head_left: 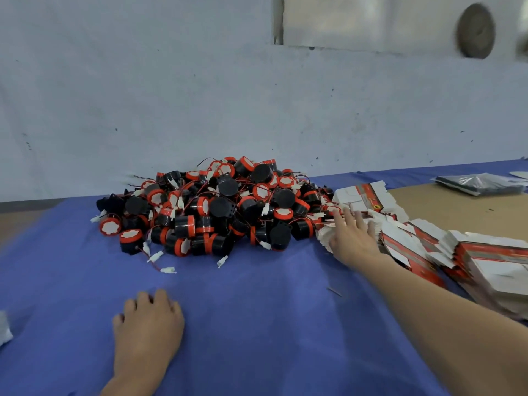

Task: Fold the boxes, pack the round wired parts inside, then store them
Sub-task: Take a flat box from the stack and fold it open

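Flat boxes point(423, 247): unfolded red-and-white cartons, fanned in a slumped row on the right; the near end of the row lies under the right fingertips.
Round wired parts point(211, 207): black cylinders with orange bands, white labels, thin red wires and white plugs, heaped in a pile just left of the right hand's fingers and well beyond the left hand's fingertips.
Right hand point(353, 238): arm stretched forward from the lower right, palm down, fingers spread wide and laid on the edge of the flat boxes; whether any carton is gripped cannot be told.
Left hand point(148, 327): palm down on the cloth, fingers loosely curled and close together, holding nothing.
Blue cloth point(257, 310): covers the work surface beneath both hands, the pile and part of the cartons.
Cardboard sheet point(457, 204): brown, beyond the cartons, past the right fingertips.
Dark plastic packet point(480, 182): on the cardboard sheet, far right.
Wall point(143, 95): pale, marked, behind the pile.
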Available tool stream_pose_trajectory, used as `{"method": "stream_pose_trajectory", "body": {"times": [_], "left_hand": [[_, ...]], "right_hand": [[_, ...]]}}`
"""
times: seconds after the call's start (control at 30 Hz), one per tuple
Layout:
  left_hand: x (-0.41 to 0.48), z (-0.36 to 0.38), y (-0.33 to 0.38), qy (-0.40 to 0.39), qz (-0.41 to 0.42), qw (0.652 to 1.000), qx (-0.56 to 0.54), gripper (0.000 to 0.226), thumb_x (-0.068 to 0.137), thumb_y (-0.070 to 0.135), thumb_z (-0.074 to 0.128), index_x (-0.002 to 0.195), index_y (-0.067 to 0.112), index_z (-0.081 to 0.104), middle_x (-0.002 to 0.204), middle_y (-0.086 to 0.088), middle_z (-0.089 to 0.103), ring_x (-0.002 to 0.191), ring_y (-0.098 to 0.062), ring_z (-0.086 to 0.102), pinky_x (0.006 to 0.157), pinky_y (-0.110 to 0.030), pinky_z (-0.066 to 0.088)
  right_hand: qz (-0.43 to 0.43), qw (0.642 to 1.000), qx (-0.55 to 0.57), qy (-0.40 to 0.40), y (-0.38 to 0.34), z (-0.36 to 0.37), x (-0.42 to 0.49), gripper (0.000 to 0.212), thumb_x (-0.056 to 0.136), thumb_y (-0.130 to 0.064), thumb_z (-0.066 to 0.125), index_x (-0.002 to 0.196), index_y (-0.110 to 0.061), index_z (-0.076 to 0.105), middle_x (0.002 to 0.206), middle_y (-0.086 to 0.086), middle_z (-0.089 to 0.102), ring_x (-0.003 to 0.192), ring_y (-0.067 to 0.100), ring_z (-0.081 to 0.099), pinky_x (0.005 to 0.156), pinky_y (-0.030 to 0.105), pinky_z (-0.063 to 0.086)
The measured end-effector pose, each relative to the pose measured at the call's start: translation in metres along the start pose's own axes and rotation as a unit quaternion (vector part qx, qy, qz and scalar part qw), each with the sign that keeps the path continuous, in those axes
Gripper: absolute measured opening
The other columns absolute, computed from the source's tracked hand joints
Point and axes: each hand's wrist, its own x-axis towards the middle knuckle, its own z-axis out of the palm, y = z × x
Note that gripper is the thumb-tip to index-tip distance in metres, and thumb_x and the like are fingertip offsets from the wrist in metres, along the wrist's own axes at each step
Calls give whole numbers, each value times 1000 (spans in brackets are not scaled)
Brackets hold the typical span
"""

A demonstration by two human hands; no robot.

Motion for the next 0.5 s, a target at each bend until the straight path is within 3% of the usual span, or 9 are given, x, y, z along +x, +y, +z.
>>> {"method": "stream_pose_trajectory", "body": {"times": [0.07, 0.17, 0.27, 0.4, 0.5], "left_hand": [[0, 0, 3, -8, -1, 1000, -7, 26, 78, 16, 42, 62, -2, 53, 63, -25, 51, 61, -43, 55, 55, -50, 43], [-1, -3, 4, 9, 7, 1000, -3, 18, 78, 4, 58, 62, -4, 53, 62, -26, 49, 60, -43, 53, 53, -48, 38], [-1, -7, 2, -3, 19, 999, 25, 25, 85, 13, 44, 67, -2, 52, 67, -24, 50, 64, -41, 52, 55, -45, 33], [-3, -10, 6, 25, 4, 1000, 11, 19, 75, -3, 65, 63, -3, 51, 62, -22, 47, 59, -41, 50, 53, -43, 28], [-2, -10, 6, -4, -4, 1000, 29, 17, 79, 0, 64, 66, -2, 53, 66, -22, 49, 65, -41, 52, 55, -45, 33]], "right_hand": [[13, 999, -33, -35, 4, 4, 8, 60, 105, -28, 39, 159, -16, 16, 168, 9, 14, 154, 34, 11, 121, 61, 5], [0, 996, -88, 16, 8, 12, 5, 48, 104, -29, 43, 150, -19, 36, 155, 12, 38, 145, 38, 30, 121, 60, 10], [-20, 989, -120, 83, 11, 19, -2, 41, 104, -26, 46, 145, -21, 42, 146, 11, 45, 141, 38, 34, 121, 56, 12], [-34, 983, -126, 129, 14, 17, -10, 39, 102, -22, 52, 141, -25, 45, 139, 7, 49, 133, 33, 44, 121, 49, 20], [-54, 975, -100, 193, 17, 9, -15, 35, 100, -17, 54, 135, -25, 53, 133, 4, 56, 127, 31, 50, 116, 44, 28]]}}
